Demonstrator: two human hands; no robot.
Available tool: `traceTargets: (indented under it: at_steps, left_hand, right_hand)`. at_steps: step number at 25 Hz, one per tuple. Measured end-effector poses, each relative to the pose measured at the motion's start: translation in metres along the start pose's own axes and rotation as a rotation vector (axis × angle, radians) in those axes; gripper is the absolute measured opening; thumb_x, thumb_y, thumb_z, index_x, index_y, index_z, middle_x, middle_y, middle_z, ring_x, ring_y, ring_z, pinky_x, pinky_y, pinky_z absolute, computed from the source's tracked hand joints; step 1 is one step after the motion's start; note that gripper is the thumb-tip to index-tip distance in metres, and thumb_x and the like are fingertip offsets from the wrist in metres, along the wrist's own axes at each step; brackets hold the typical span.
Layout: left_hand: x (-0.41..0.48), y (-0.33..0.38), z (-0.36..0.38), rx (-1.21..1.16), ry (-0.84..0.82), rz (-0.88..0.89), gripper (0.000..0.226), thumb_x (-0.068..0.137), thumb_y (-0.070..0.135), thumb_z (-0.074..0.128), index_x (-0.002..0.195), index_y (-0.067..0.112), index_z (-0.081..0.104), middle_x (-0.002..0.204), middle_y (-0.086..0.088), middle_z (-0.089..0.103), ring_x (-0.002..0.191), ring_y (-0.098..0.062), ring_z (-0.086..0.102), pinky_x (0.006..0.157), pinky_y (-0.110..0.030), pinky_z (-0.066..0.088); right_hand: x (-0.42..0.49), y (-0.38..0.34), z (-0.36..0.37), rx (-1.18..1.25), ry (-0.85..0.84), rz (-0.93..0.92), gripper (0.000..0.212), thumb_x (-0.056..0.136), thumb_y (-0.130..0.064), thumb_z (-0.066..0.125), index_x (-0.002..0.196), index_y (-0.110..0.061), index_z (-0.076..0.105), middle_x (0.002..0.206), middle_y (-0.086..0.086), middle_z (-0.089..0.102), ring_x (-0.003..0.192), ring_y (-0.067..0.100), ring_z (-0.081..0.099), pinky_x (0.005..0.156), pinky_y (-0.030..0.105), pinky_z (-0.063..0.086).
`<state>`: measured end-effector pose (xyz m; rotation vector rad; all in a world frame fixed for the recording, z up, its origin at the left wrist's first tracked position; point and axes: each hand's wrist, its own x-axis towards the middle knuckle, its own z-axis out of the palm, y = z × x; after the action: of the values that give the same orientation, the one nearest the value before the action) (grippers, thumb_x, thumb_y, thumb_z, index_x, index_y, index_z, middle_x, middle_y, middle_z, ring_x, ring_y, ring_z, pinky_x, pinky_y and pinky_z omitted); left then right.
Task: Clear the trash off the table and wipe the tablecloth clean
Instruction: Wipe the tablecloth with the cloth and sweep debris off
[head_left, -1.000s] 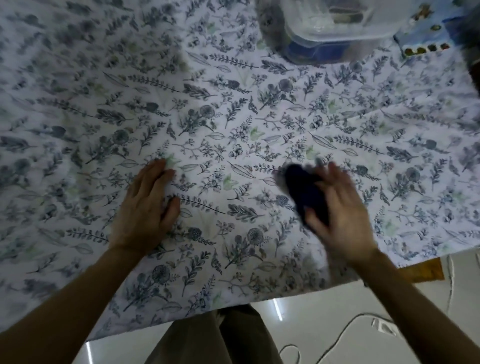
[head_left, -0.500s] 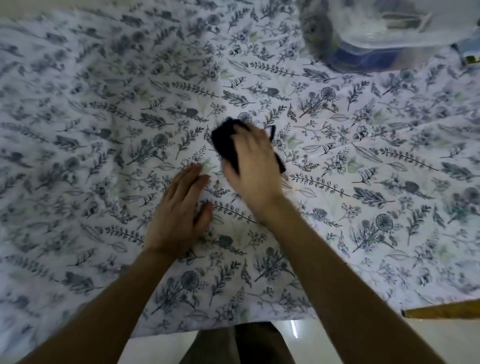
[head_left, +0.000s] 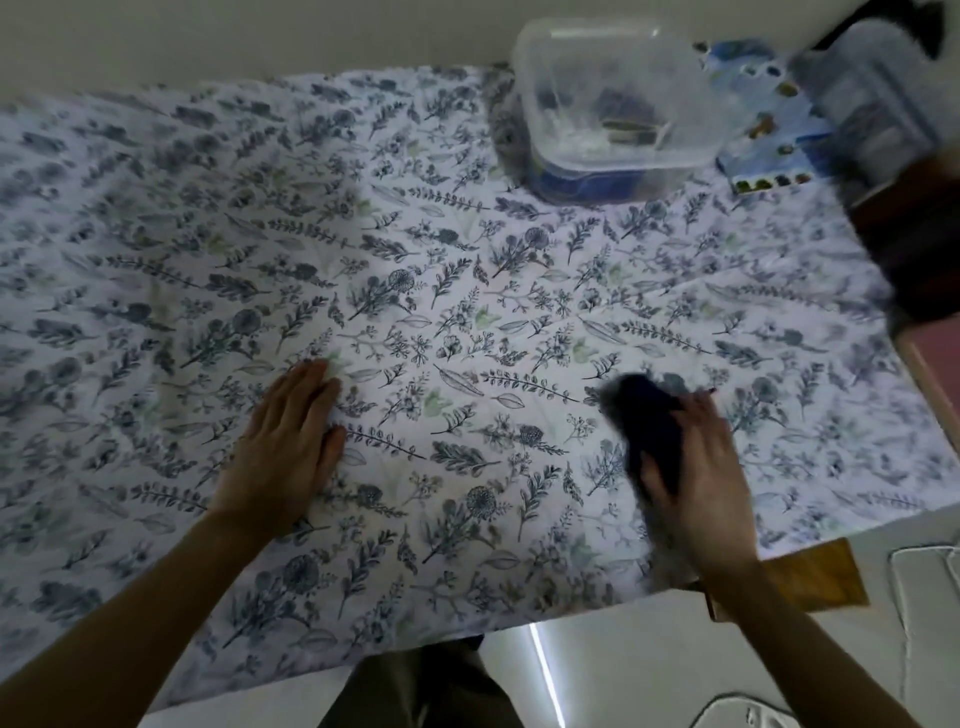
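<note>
A white tablecloth (head_left: 467, 270) printed with dark blue leaves and flowers covers the table. My left hand (head_left: 283, 441) lies flat on it, palm down, fingers together, left of centre. My right hand (head_left: 691, 467) presses a dark navy cloth (head_left: 647, 421) onto the tablecloth near the right front edge. The cloth sticks out past my fingers and is blurred. No loose trash shows on the cloth surface.
A clear plastic container (head_left: 608, 104) with dark items inside stands at the back right. Next to it lies a blue printed packet (head_left: 763, 135). A dark blurred object (head_left: 904, 171) is at the far right. The bare wooden table corner (head_left: 810, 577) shows at front right, above the floor.
My right hand has swept the dark cloth from the middle of the table, beside my left hand, back to the right front. My left hand stays flat in place.
</note>
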<state>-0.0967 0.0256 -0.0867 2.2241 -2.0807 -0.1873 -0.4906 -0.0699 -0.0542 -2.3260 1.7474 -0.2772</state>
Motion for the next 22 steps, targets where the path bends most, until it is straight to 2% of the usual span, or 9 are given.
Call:
traceTargets:
  at_steps: [3, 6, 9, 11, 12, 14, 16, 19, 22]
  left_hand:
    - [0.003, -0.011, -0.001, -0.157, 0.004, 0.038, 0.058, 0.097, 0.041, 0.025, 0.138, 0.002, 0.037, 0.152, -0.018, 0.030, 0.143, -0.029, 0.023, 0.117, -0.048, 0.025]
    - [0.002, -0.010, -0.001, -0.140, -0.022, 0.047, 0.056, 0.096, 0.034, 0.027, 0.140, 0.001, 0.034, 0.153, -0.020, 0.028, 0.145, -0.030, 0.020, 0.118, -0.050, 0.022]
    - [0.006, 0.024, 0.000, -0.028, 0.056, -0.076, 0.046, 0.098, 0.025, 0.026, 0.136, 0.001, 0.039, 0.149, -0.022, 0.034, 0.144, -0.035, 0.024, 0.119, -0.053, 0.017]
    - [0.022, 0.054, 0.003, -0.086, 0.099, -0.072, 0.041, 0.100, 0.021, 0.027, 0.134, 0.005, 0.041, 0.148, -0.018, 0.035, 0.145, -0.032, 0.023, 0.121, -0.053, 0.014]
    - [0.036, 0.067, 0.005, -0.143, 0.122, -0.040, 0.040, 0.099, 0.021, 0.026, 0.134, 0.006, 0.041, 0.148, -0.016, 0.036, 0.145, -0.030, 0.024, 0.120, -0.053, 0.015]
    - [0.061, 0.086, 0.009, -0.245, 0.147, 0.021, 0.040, 0.098, 0.019, 0.026, 0.131, 0.006, 0.044, 0.145, -0.016, 0.041, 0.141, -0.031, 0.030, 0.117, -0.053, 0.022]
    - [0.075, 0.098, 0.016, -0.265, 0.152, 0.069, 0.038, 0.097, 0.018, 0.029, 0.128, 0.005, 0.046, 0.141, -0.018, 0.044, 0.137, -0.033, 0.036, 0.115, -0.053, 0.026]
    - [0.078, 0.099, 0.023, -0.179, 0.168, 0.107, 0.040, 0.097, 0.020, 0.031, 0.129, 0.003, 0.047, 0.139, -0.017, 0.045, 0.136, -0.032, 0.038, 0.117, -0.051, 0.024]
    - [0.077, 0.103, 0.022, -0.139, 0.127, 0.103, 0.041, 0.096, 0.021, 0.028, 0.129, 0.003, 0.045, 0.140, -0.017, 0.044, 0.136, -0.032, 0.036, 0.118, -0.050, 0.021]
  right_hand:
    - [0.047, 0.022, -0.002, 0.068, 0.056, 0.270, 0.055, 0.086, -0.033, 0.049, 0.128, 0.001, 0.041, 0.134, 0.028, 0.045, 0.124, 0.047, 0.044, 0.095, 0.063, 0.043]
    - [0.094, -0.003, 0.009, 0.137, 0.098, 0.272, 0.045, 0.086, -0.022, 0.058, 0.122, 0.002, 0.044, 0.126, 0.026, 0.049, 0.115, 0.043, 0.049, 0.092, 0.057, 0.047]
    - [0.095, -0.064, 0.024, 0.275, 0.118, 0.127, 0.045, 0.085, -0.020, 0.061, 0.125, -0.010, 0.045, 0.128, 0.011, 0.051, 0.117, 0.028, 0.052, 0.097, 0.046, 0.049]
    - [0.070, -0.099, 0.036, 0.313, 0.052, -0.027, 0.046, 0.082, -0.020, 0.063, 0.125, -0.015, 0.047, 0.132, 0.005, 0.050, 0.123, 0.022, 0.048, 0.103, 0.042, 0.046]
    - [0.052, -0.108, 0.041, 0.278, -0.021, -0.161, 0.048, 0.081, -0.020, 0.065, 0.125, -0.014, 0.049, 0.136, 0.005, 0.050, 0.129, 0.024, 0.045, 0.108, 0.044, 0.041]
    - [0.016, -0.098, 0.046, 0.183, -0.125, -0.441, 0.048, 0.081, -0.023, 0.067, 0.125, -0.008, 0.053, 0.140, 0.011, 0.050, 0.137, 0.028, 0.037, 0.114, 0.047, 0.032]
    - [-0.012, -0.064, 0.039, 0.144, -0.165, -0.525, 0.047, 0.086, -0.028, 0.063, 0.126, -0.006, 0.053, 0.144, 0.012, 0.047, 0.142, 0.027, 0.030, 0.114, 0.047, 0.030]
    - [-0.031, -0.012, 0.017, 0.170, -0.132, -0.384, 0.053, 0.090, -0.040, 0.056, 0.131, -0.005, 0.050, 0.148, 0.013, 0.039, 0.142, 0.026, 0.028, 0.111, 0.046, 0.035]
    - [-0.020, 0.037, -0.006, 0.085, -0.030, -0.067, 0.060, 0.090, -0.050, 0.046, 0.136, -0.011, 0.040, 0.148, 0.013, 0.028, 0.132, 0.030, 0.034, 0.105, 0.051, 0.039]
